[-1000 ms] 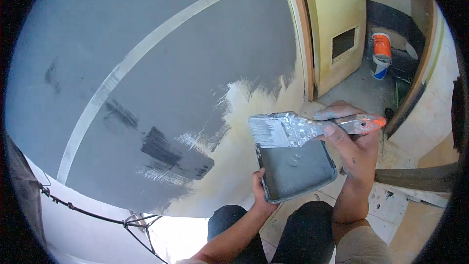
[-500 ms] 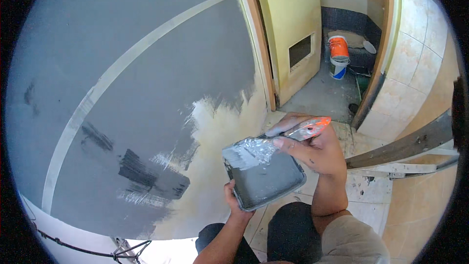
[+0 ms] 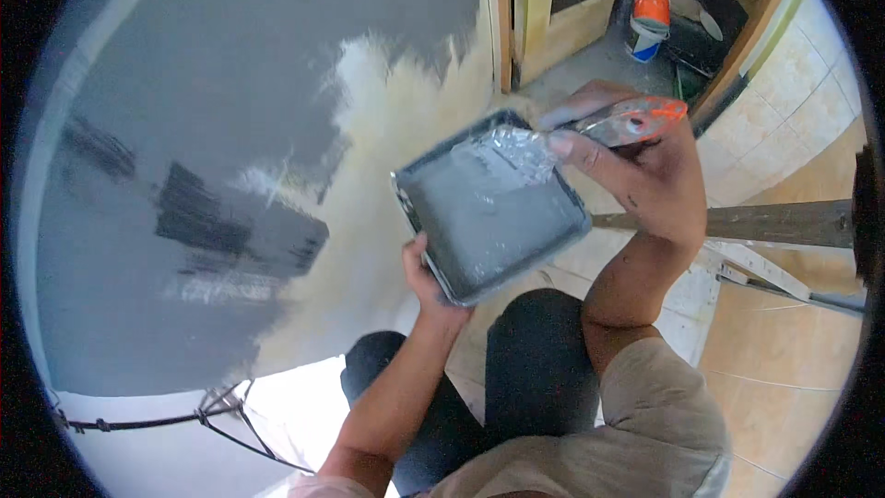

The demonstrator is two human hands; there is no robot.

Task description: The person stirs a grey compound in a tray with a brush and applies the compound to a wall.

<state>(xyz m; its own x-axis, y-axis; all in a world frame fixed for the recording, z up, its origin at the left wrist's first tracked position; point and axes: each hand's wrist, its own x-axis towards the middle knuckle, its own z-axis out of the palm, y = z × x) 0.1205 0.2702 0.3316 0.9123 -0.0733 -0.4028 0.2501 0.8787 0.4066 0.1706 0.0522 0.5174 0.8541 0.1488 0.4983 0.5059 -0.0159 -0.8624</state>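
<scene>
Right hand [image 3: 636, 171] is gripping the paintbrush [image 3: 516, 155] handle, brush lying roughly left-right, head pointing left over the far part of the paint tray [image 3: 422, 219]. Left hand [image 3: 430, 278]'s holding the tray's near-left edge; patchy grey wall [image 3: 277, 65]'s sitting further left.

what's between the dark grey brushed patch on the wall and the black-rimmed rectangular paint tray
The head view shows a cream stretch of wall between the dark grey brushed patch and the black-rimmed rectangular paint tray.
</scene>
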